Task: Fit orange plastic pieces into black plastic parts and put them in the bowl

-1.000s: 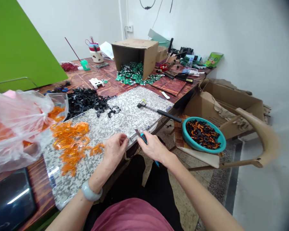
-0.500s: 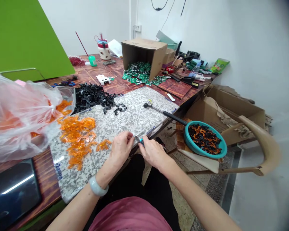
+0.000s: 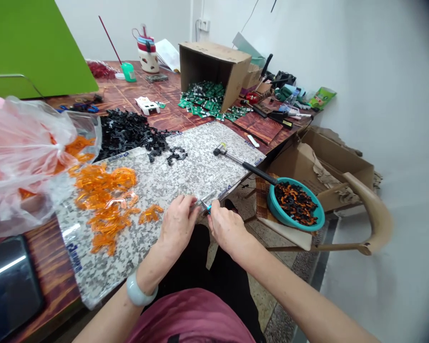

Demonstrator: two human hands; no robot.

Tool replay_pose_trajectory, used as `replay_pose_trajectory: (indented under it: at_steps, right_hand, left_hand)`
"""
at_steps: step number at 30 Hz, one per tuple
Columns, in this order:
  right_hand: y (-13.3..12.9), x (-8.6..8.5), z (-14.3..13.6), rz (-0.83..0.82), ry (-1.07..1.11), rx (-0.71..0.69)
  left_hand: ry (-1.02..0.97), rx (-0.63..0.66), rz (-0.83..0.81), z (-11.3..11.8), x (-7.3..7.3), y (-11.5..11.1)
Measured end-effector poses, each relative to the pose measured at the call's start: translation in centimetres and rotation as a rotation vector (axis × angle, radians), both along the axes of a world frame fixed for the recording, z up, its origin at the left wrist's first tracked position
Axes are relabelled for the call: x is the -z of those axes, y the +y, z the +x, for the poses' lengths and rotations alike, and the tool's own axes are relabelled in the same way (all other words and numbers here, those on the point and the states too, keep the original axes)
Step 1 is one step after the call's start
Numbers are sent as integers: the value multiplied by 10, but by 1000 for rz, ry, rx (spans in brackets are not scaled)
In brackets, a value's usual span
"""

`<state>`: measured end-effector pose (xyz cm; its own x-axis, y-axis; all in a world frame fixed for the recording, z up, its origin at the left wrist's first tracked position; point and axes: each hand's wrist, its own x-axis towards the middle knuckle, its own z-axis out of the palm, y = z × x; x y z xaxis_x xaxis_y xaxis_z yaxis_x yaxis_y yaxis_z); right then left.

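At the near edge of the speckled board (image 3: 196, 166), my left hand (image 3: 178, 221) has its thumb and fingers pinched round something small and pale that I cannot make out. My right hand (image 3: 227, 226) is closed on a slim tool with a blue part (image 3: 209, 208), its metal end pointing at the left fingertips. Clear orange plastic pieces (image 3: 109, 202) are heaped left of my left hand, one cluster (image 3: 150, 214) close to it. Black plastic pieces (image 3: 128, 133) are piled at the board's far edge. A mallet (image 3: 243, 163) lies across the right edge of the board.
A turquoise basin (image 3: 296, 224) of black and orange pieces stands on a chair at the right. Behind the board, a cardboard box (image 3: 232, 81) spills green circuit boards (image 3: 207, 97). A plastic bag (image 3: 25, 166) and a dark tablet (image 3: 12, 286) are at the left.
The view has shifted slightly, so the things on the table sit a little differently. Both hands remain together at the board's edge, and the tool's metal end shows more clearly between them.
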<state>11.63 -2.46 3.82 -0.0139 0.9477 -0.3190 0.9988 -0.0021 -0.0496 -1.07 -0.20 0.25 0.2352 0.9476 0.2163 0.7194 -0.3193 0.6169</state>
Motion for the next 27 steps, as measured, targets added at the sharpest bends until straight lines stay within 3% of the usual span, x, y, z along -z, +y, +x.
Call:
replay_pose_trajectory:
  at_steps: [14, 22, 27]
  right_hand:
    - [11, 1, -10, -32, 13, 51]
    - [8, 12, 18, 63, 254, 4]
    - [1, 15, 39, 140, 391, 45]
  left_hand:
    - [36, -10, -17, -10, 4, -7]
    - [40, -37, 31, -11, 0, -8]
    - [56, -55, 40, -9, 1, -7]
